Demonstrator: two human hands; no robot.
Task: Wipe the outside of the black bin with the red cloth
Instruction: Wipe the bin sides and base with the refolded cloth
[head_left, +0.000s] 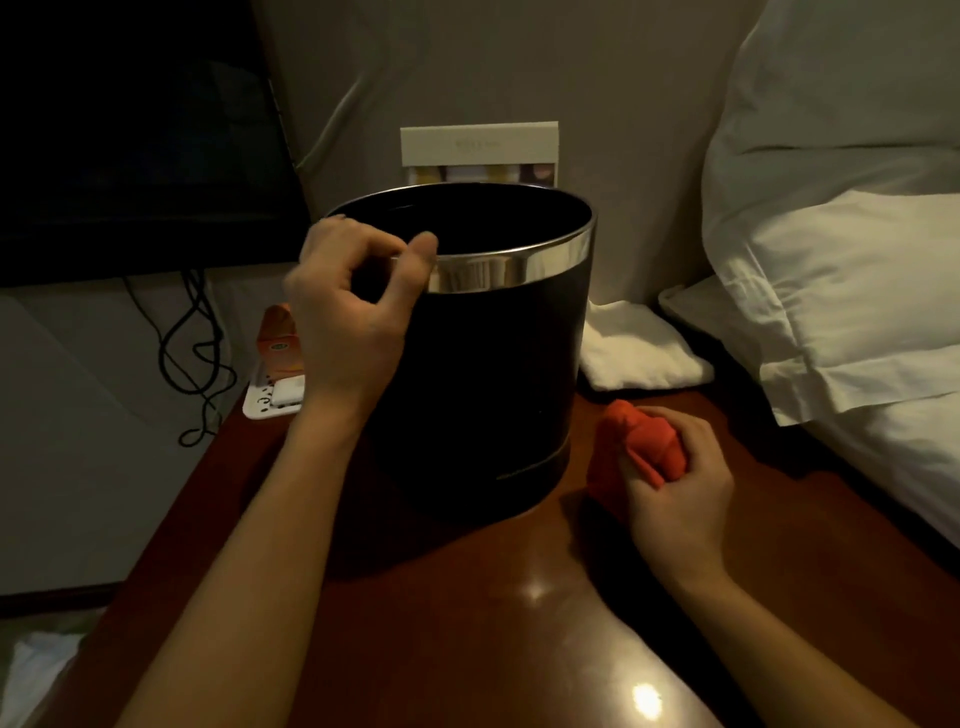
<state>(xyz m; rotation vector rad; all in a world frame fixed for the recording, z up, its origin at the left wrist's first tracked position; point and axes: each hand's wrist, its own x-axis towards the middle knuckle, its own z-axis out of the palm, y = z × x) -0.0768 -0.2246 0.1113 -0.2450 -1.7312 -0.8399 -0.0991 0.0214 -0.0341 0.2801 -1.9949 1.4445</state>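
The black bin (493, 374), round with a shiny metal band at its rim, stands upright on the reddish wooden table (467, 597). My left hand (348, 306) is at the near-left part of the rim, with its fingers and thumb curled over the metal band. My right hand (675, 493) grips the bunched red cloth (639, 441) low over the table, just right of the bin's base. The cloth is a little apart from the bin's wall.
A folded white towel (639, 348) lies behind the cloth, and white pillows (841, 249) crowd the right side. A card box (480, 150) stands behind the bin. An orange packet (278, 338) and a white tray (270, 400) sit at the left, beside dangling black cables (192, 338) and a dark screen (135, 135).
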